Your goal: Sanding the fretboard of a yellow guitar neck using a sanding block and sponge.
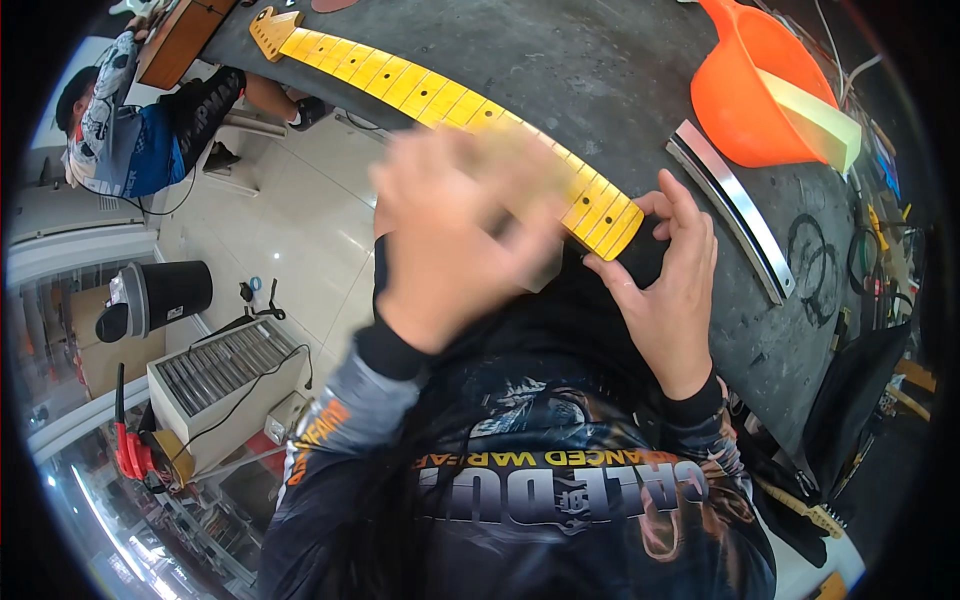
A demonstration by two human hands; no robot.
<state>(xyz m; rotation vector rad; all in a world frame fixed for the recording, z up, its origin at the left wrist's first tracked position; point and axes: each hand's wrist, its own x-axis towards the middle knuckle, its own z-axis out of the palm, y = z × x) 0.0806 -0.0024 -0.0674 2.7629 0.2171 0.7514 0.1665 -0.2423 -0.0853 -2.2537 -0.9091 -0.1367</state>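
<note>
A yellow guitar neck [408,92] with dark dot markers and metal frets lies diagonally across the edge of the grey workbench, its headstock at the far left. My right hand [672,285] grips the heel end, thumb on the near side and fingers on the far side. Over the middle of the fretboard is my left hand [440,225], smeared by motion. Its fingers are too blurred to read, and whether it holds something is unclear. A pale patch shows beneath that hand, too indistinct to name.
On the grey workbench [600,60], right of the neck, lie a curved-looking silver bar [735,215] and an orange plastic container [740,100] holding a pale yellow-green block [815,120]. Left, beyond the bench, a person [150,140] sits low. A black bin [165,295] stands on the tiled floor.
</note>
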